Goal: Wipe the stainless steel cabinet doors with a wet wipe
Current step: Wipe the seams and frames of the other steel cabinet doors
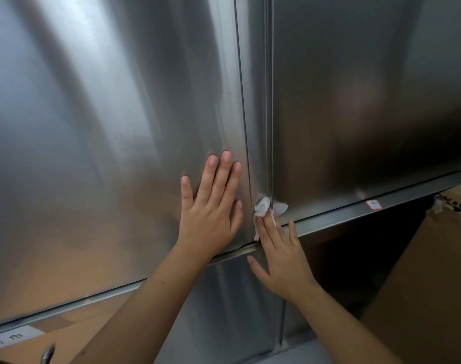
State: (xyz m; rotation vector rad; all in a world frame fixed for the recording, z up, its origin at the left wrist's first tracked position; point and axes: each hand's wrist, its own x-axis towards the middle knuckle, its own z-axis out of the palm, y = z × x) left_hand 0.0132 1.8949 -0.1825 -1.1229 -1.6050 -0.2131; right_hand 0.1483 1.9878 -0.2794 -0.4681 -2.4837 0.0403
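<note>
Brushed metal fills almost everything in front of me: two tall stainless steel cabinet doors, the left door and the right door, meeting at a narrow vertical seam. Below them runs a steel ledge, with brown cardboard boxes stacked underneath on the right.

My left hand lies flat on the left door just beside the seam, fingers straight and spread, gripping nothing. My right hand is stretched out too. Its fingertips press the crumpled white wet wipe against the foot of the seam, right where the doors meet the ledge. The thumb stands clear to the left.

The wipe sits at the very bottom, so nearly all the steel lies above it. The seam's long axis runs straight up from my fingertips, and I judge the coming stroke has to travel upward along it. My right hand is the nearer one to the right door.

A small red-bordered sticker on the ledge carries one character too small to read. A white label at lower left seems to read "方巾".
</note>
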